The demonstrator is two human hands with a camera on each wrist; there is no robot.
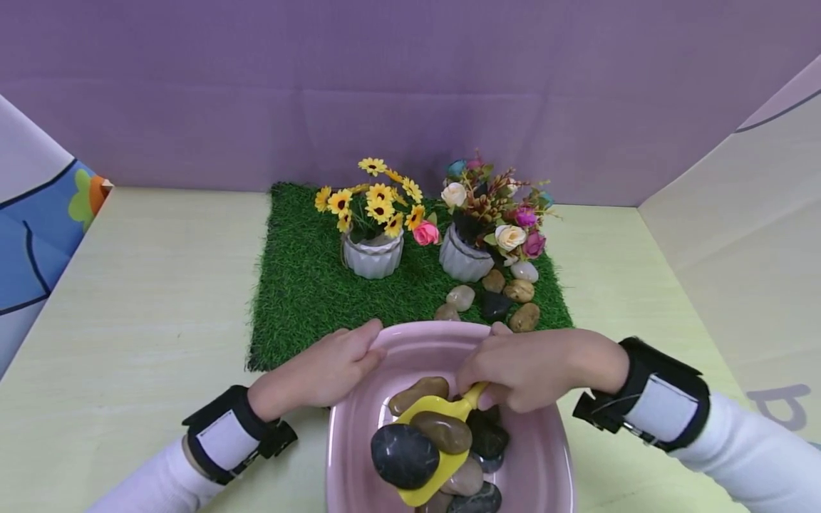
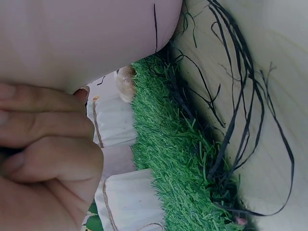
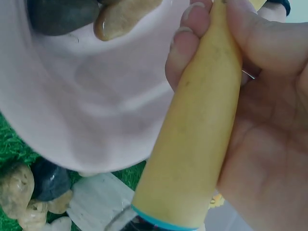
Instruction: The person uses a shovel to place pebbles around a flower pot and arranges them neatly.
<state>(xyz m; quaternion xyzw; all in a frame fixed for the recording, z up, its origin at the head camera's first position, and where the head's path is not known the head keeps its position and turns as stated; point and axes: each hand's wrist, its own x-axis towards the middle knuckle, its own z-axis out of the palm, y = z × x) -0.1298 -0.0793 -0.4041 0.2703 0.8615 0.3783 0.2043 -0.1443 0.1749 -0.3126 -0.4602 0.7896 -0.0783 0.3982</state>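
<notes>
A pink basin point(image 1: 346, 456) stands at the front edge of the view, with several smooth stones point(image 1: 420, 392) at its bottom. My left hand point(image 1: 327, 367) holds the basin's far left rim, its fingers bent against the wall in the left wrist view. Over the basin, my right hand point(image 1: 519, 367) grips a yellow toy shovel point(image 1: 444, 474) by its thick handle point(image 3: 192, 130), which has a blue end. On the shovel's blade lie a large black stone point(image 1: 404, 456) and a brown stone point(image 1: 442, 432). The blade partly hides the stones below.
Behind the basin lies an artificial grass mat point(image 1: 301, 285). It bears a white pot point(image 1: 373, 258) of yellow flowers, another white pot point(image 1: 463, 256) of mixed flowers, and several stones point(image 1: 524, 318) at its right. Loose black strands point(image 2: 245, 86) trail from the mat's edge.
</notes>
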